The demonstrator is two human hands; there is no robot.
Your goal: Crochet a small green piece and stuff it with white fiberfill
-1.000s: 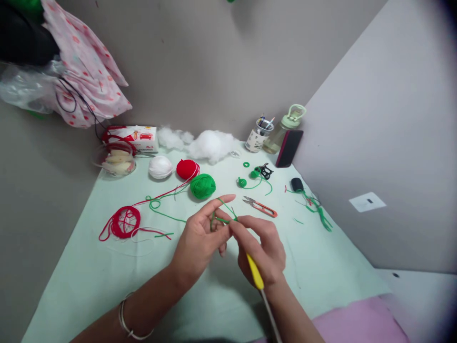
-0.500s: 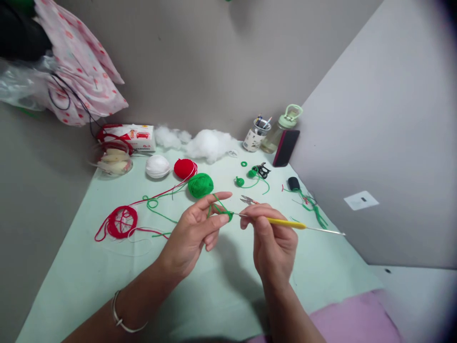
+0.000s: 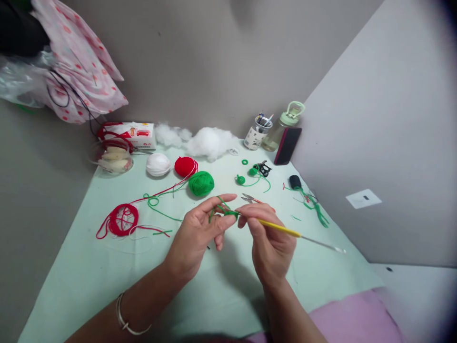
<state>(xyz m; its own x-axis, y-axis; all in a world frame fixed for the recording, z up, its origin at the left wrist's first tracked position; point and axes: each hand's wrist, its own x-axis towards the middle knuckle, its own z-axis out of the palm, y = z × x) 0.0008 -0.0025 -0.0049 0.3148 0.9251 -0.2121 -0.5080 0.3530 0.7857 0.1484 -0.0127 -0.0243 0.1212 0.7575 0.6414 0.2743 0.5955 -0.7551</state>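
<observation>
I see small, bunched green yarn piece (image 3: 232, 214) pinched at thumb tip of left hand (image 3: 194, 232), index finger outstretched. Right hand (image 3: 272, 247) grips yellow-handled hook (image 3: 282, 228). Versus 0.5 s ago, right fingertips sit closer to piece; hook's rear end tips lower.

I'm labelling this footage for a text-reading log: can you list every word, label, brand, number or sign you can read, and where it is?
No text can be read with certainty.
Red-and-white box: printed marks, too small and blurred to read.
Jar holding pens: label marks, too small to read.
Phone: dark screen, no text visible.
</observation>
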